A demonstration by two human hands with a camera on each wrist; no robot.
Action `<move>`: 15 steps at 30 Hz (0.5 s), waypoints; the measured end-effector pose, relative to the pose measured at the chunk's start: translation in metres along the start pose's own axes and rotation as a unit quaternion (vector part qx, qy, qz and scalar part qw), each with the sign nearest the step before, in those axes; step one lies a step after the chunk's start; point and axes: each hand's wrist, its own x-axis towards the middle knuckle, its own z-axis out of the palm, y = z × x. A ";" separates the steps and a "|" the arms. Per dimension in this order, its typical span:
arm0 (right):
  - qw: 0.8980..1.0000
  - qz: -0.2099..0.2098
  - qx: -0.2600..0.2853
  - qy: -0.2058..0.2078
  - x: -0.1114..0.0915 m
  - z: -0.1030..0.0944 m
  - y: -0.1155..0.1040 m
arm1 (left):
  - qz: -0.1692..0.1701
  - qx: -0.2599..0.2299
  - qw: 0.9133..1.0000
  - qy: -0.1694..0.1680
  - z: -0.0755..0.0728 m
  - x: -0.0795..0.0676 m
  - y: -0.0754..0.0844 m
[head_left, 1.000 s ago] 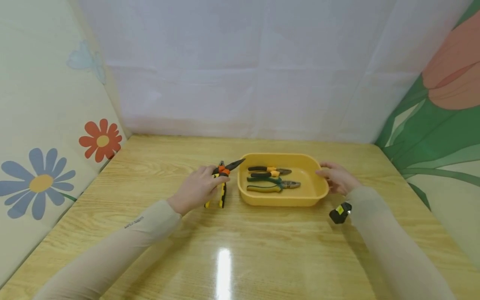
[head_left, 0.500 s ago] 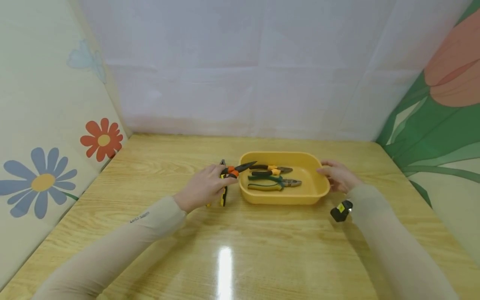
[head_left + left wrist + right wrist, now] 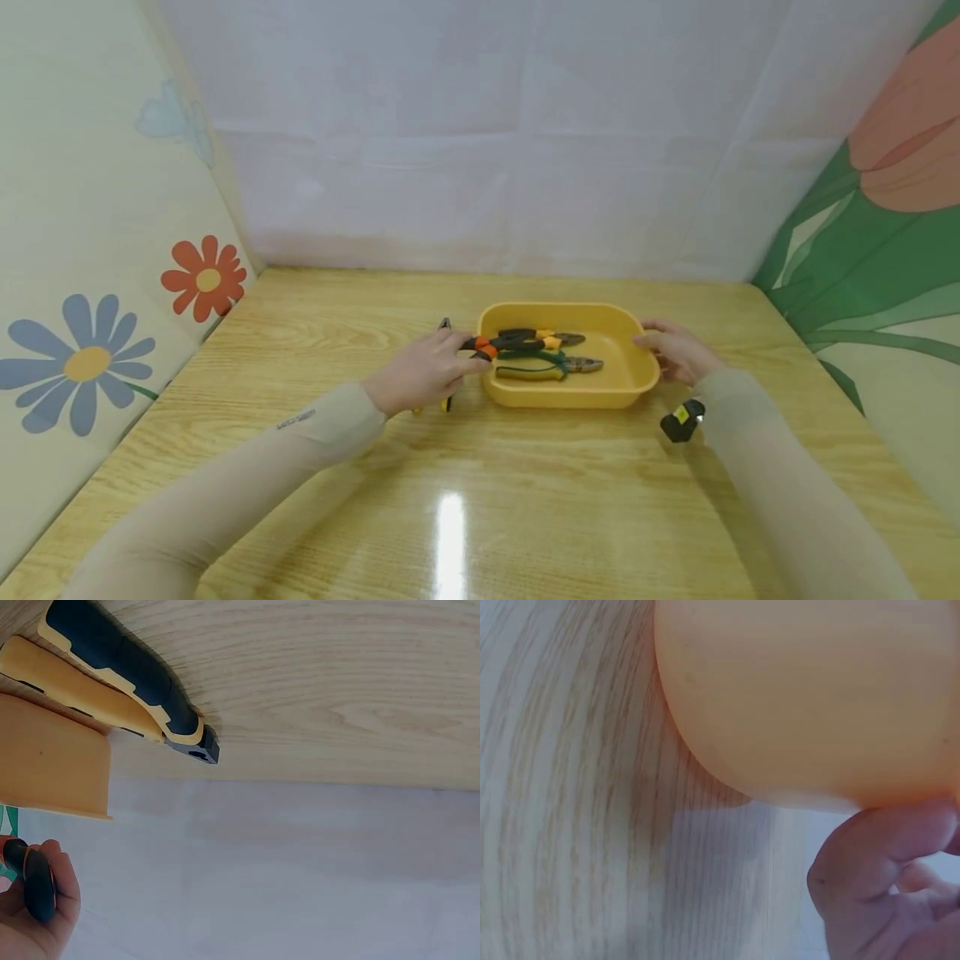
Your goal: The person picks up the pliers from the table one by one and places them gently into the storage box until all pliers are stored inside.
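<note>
My left hand [image 3: 423, 371] holds long-nose pliers [image 3: 486, 347] with orange-and-black handles, their dark nose over the left part of a yellow plastic tray [image 3: 626, 382]. In the left wrist view a dark handle [image 3: 39, 889] of these pliers lies in the fingers. Inside the tray are pliers with black-and-orange handles [image 3: 551, 342], partly covered by the held nose, and green-handled combination pliers [image 3: 532, 374]. At the tray's right end, my right hand [image 3: 678, 354] grips the rim; the right wrist view shows its thumb [image 3: 877, 840] against the wall.
Yellow-and-black pliers [image 3: 124, 667] lie on the wooden table [image 3: 337, 517] left of the tray, mostly hidden under my left hand in the head view. A small black device with a yellow mark [image 3: 682, 421] is at my right wrist. A white sheet [image 3: 480, 150] hangs behind.
My left hand has moved right with the long-nose pliers, whose nose has passed from the tray's left rim to over its inside. The right hand keeps its grip on the tray.
</note>
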 end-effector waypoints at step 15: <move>1.000 -0.001 0.001 -0.002 0.000 0.000 -0.001 | 0.008 0.000 0.999 -0.037 0.000 0.011 -0.001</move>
